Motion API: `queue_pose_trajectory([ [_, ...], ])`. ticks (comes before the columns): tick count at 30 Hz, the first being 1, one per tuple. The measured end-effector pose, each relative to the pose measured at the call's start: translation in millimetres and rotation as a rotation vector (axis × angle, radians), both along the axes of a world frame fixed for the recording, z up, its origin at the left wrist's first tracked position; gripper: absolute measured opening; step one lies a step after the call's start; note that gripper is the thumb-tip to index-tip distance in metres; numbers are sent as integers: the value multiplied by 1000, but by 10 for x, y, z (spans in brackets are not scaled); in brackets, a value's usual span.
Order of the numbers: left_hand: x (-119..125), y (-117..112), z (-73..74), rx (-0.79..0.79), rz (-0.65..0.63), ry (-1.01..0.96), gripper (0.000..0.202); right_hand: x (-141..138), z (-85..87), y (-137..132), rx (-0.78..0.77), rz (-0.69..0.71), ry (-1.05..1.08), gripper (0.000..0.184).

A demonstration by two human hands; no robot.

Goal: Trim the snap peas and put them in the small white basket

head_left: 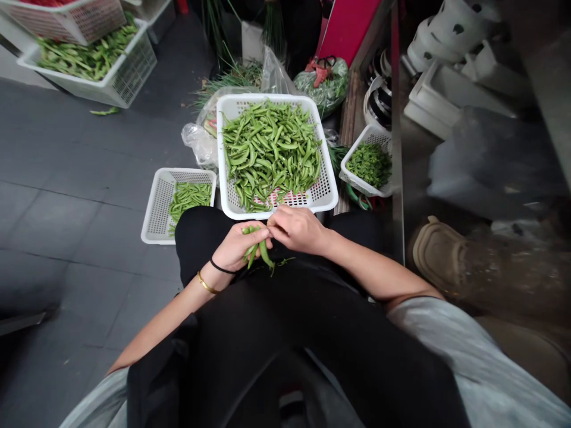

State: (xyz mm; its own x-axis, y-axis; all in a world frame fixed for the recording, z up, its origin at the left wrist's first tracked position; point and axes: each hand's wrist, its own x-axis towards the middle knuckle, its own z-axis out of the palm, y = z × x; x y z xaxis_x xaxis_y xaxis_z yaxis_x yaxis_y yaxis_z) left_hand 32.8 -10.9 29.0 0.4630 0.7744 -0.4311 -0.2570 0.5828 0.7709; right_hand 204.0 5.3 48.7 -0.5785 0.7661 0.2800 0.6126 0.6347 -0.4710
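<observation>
Several green pea pods [264, 252] are gripped in my left hand [236, 245], some poking out below the fingers. Closed in a pinch, my right hand [297, 229] meets the left fingertips at the end of one pod; its fingertips are partly hidden. Both hands are over my lap, just in front of a large white basket [332, 196]. A heap of pea pods [272, 148] fills most of that basket. To the left, a smaller white basket [154, 208] contains more pods [191, 196], bunched toward its right side.
At right, a small white basket [352, 178] of green trimmings [369, 164] stands by a metal post [397, 148]. Bagged greens [325, 86] lie behind the large basket. Stacked crates [134, 77] with green pods are at the upper left. Grey floor tiles [89, 238] extend leftward.
</observation>
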Motion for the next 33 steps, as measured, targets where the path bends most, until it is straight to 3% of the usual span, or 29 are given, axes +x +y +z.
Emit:
queue_pose_trajectory([
  [3,5,18,-14,-51,129,-22,32,33,-14,-23,128,-96,-22,22],
  [5,-49,30,-10,0,254,26,29,171,46,-25,134,-131,58,19],
  [8,-147,20,24,196,420,134,22,447,180,-28,39,-176,135,17],
  [11,-161,-27,77,370,443,231,20,552,244,-60,-130,-100,111,14],
  [14,-120,-78,118,479,398,306,19,399,192,-97,-218,28,18,36],
  [17,-144,-105,151,551,366,380,18,218,109,-91,-189,144,-117,24],
  [19,-206,-114,175,592,288,461,18,190,89,-71,-188,191,-92,30],
  [23,-292,-129,197,699,-81,621,17,273,144,-64,-296,277,44,31],
  [28,-149,-117,132,894,-471,623,11,254,220,-80,-394,335,101,29],
  [30,-91,-93,124,909,-502,589,12,217,219,-67,-394,307,105,29],
  [33,-77,-55,156,751,-394,549,17,175,179,-52,-309,211,95,29],
])
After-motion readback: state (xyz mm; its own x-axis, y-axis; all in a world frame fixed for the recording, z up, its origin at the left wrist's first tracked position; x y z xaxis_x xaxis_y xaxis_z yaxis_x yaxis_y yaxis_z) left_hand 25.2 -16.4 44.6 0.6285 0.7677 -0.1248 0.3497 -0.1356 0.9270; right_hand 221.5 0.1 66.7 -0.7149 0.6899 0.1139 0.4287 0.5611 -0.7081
